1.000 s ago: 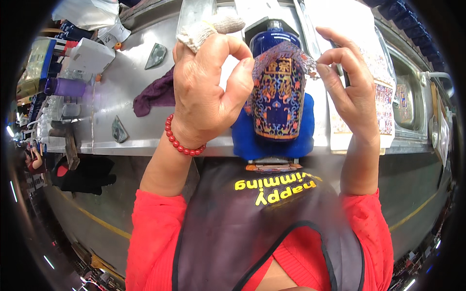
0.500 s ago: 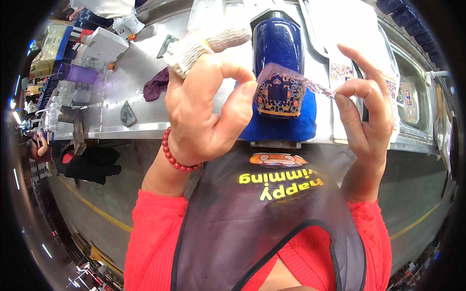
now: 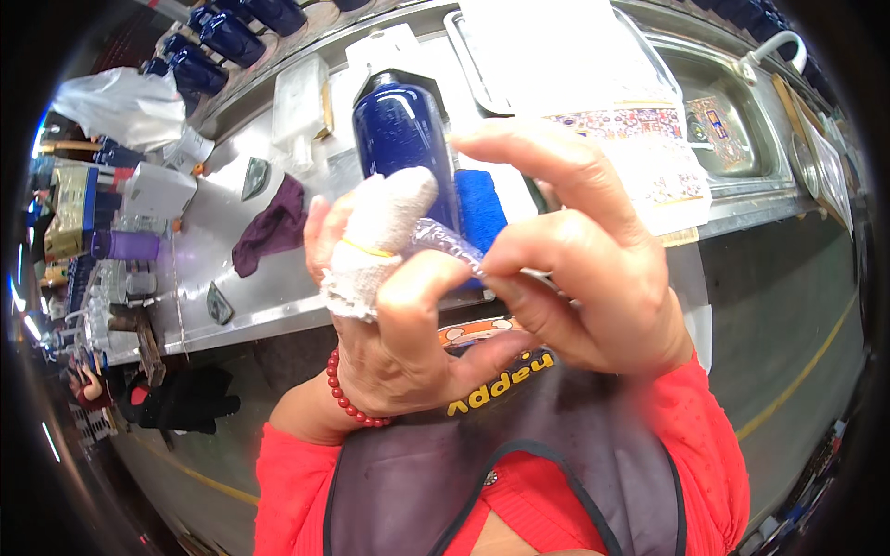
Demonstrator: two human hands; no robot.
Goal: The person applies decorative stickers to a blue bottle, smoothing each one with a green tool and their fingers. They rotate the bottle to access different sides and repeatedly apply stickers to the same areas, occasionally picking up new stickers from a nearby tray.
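My right hand (image 3: 593, 287) is closed in a pinch on one end of a thin, see-through patterned decal film (image 3: 447, 241). The film slants toward my left hand (image 3: 399, 324), whose thumb stands apart from its index finger. Whether those fingers touch the film's other end I cannot tell. A white knit cover (image 3: 380, 232) with a yellow band wraps a left finger. Behind my hands a glossy dark-blue bottle (image 3: 399, 125) lies on the bench, its lower part hidden by my left hand. A bright blue cloth (image 3: 478, 206) shows beside it.
A maroon cloth (image 3: 273, 227) and a small grey-green piece (image 3: 219, 304) lie on the steel bench (image 3: 199, 246). Patterned decal sheets (image 3: 640, 153) lie to the right, near a steel sink (image 3: 756, 139). More blue bottles (image 3: 232, 35) stand at the back left.
My hands have come closer together and lower, my right hand moving left with the film. The left thumb and index finger have parted. The view has shifted, so the bottle appears further left.
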